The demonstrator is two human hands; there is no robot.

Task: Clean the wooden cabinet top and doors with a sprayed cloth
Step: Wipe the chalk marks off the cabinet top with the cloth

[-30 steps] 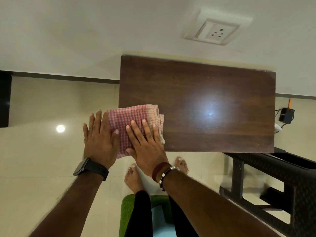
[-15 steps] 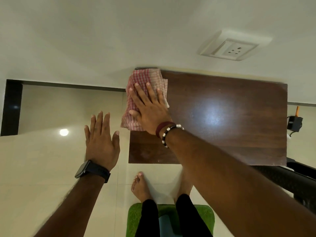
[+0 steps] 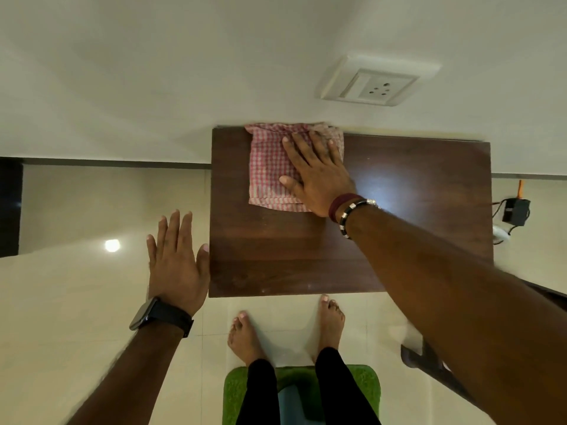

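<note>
The dark wooden cabinet top (image 3: 399, 216) fills the middle of the view, its back edge against the wall. A folded red-and-white checked cloth (image 3: 270, 170) lies at the back of the top, touching the wall. My right hand (image 3: 316, 173) presses flat on the cloth's right part, fingers spread toward the wall. My left hand (image 3: 176, 262) hovers open beside the cabinet's left edge, thumb near the edge, holding nothing. A black watch sits on that wrist. The cabinet doors are hidden below the top.
A white wall socket (image 3: 376, 84) is mounted above the cabinet. A black charger with cables (image 3: 515, 211) lies on the floor to the right. A dark chair frame (image 3: 429, 363) stands at the lower right. My bare feet (image 3: 245, 335) stand on pale tiles by a green mat (image 3: 236, 391).
My right hand has slid the cloth from the front left corner to the back edge, then rightward along the wall. My left hand came off the cloth and stays beside the cabinet.
</note>
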